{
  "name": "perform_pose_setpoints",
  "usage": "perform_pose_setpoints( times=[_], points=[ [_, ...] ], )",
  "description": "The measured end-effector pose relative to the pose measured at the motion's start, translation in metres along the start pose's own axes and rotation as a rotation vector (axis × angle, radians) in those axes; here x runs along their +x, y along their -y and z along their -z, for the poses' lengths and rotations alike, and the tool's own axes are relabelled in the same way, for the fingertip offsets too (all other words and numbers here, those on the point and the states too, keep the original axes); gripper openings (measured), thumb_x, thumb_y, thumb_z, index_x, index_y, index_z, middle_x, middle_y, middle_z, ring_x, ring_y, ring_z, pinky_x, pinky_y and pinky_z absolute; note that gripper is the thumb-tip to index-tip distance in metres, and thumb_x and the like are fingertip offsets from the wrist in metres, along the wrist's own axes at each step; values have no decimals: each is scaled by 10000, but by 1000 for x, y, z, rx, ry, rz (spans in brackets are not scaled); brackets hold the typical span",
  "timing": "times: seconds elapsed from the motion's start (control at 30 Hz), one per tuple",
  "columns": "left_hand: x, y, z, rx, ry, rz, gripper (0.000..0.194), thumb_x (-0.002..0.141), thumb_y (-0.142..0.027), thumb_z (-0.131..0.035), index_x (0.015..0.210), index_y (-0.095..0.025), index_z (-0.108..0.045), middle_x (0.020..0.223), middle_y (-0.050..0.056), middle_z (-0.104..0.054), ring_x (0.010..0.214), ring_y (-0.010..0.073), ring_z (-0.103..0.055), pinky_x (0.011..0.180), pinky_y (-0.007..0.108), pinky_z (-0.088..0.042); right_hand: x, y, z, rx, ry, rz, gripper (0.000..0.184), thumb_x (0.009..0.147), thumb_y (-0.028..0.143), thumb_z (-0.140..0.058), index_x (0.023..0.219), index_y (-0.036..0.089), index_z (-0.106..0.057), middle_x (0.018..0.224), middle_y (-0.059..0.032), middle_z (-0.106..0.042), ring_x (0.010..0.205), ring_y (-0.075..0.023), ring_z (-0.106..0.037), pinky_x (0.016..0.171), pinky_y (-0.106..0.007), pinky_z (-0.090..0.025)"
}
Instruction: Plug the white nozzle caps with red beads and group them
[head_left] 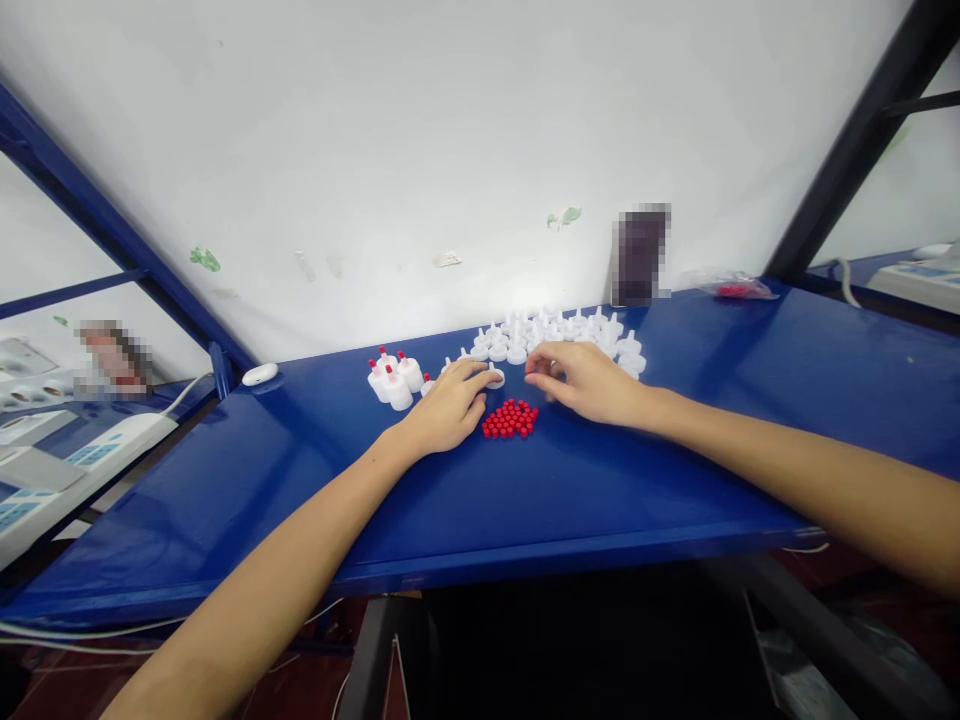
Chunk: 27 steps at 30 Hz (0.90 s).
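Mid-frame, my left grip [448, 406] lay loosely spread, fingers at a white cap [496, 384]; whether my curled right grip [586, 381] pinched anything, I couldn't tell.

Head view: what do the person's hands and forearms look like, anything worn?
The left hand and right hand are ungloved. The left forearm and right forearm show no sleeves, watch or bracelet.

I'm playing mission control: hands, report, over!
Left hand at a white lid, right hand near white lids; grips unclear. Loose red caps between hands. Nothing visibly blocking.
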<state>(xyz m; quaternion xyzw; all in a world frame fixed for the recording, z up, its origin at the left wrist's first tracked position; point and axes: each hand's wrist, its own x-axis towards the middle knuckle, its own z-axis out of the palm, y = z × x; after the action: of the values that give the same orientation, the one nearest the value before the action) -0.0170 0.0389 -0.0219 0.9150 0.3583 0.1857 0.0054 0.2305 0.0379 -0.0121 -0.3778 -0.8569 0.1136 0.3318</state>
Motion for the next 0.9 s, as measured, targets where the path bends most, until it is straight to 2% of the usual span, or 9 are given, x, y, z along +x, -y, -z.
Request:
perform_pose_setpoints(
  times=[0.1,0.23,0.33,0.43,0.53,0.67,0.77,0.83,0.9],
  points=[
    [2,-1,0,-55,5,3,319,929,-142,-452,1217,-178,-585,1232,119,-622,1221,276,-551,1093,486,-448,-1,4,2,-25,-98,-18,92,926,250,-612,933,174,-663,572,48,-541,536,-132,-501,613,-281,-375],
    [5,-2,1,-106,10,32,251,956,-206,-471,1176,-176,-588,1170,114,-629,1078,247,-612,999,432,-499,-1,5,1,-29,-137,-3,103,928,259,-608,928,174,-665,584,45,-523,535,-124,-468,612,-281,-362],
    [5,-1,1,-99,-4,44,216,965,-239,-483,1132,-180,-606,1134,105,-639,1002,230,-629,941,405,-516,-1,2,-2,-50,-137,31,108,927,262,-604,922,175,-666,690,3,-576,601,-140,-501,640,-290,-382],
    [5,0,0,-104,-10,31,198,958,-225,-500,1119,-182,-608,1133,94,-668,1013,226,-641,936,389,-515,0,0,-3,-69,-145,54,112,929,264,-597,918,173,-663,858,-53,-637,685,-159,-541,690,-309,-409],
    [5,4,-2,-136,-9,11,197,961,-219,-508,1126,-192,-611,1122,71,-704,998,212,-664,925,367,-520,0,-1,-2,-36,-132,14,123,948,273,-570,946,179,-649,919,-58,-688,664,-153,-550,706,-319,-424],
    [5,6,0,-153,-61,-9,157,970,-250,-524,1062,-190,-636,1036,58,-713,937,201,-668,886,357,-525,0,0,0,43,-137,-78,143,960,312,-555,972,187,-623,929,-54,-730,628,-150,-592,694,-330,-449],
    [4,1,7,-162,-141,-42,205,1002,-265,-479,1126,-194,-625,1090,77,-673,974,201,-644,896,362,-519,0,1,0,116,-128,-133,140,946,330,-573,962,194,-603,913,-63,-749,647,-171,-637,680,-344,-478],
    [2,-4,13,-165,-210,-83,247,1026,-260,-421,1168,-199,-615,1118,90,-637,999,198,-621,912,362,-508,0,3,-1,249,-114,-161,157,941,354,-585,955,198,-585,907,-67,-756,645,-173,-657,670,-348,-503],
    [0,-11,17,-160,-264,-140,269,1037,-242,-368,1127,-193,-617,1052,87,-620,959,191,-600,889,353,-494,0,7,-2,449,-93,-182,194,937,386,-602,964,196,-571,922,-72,-759,639,-163,-671,658,-339,-522]
  ],
)
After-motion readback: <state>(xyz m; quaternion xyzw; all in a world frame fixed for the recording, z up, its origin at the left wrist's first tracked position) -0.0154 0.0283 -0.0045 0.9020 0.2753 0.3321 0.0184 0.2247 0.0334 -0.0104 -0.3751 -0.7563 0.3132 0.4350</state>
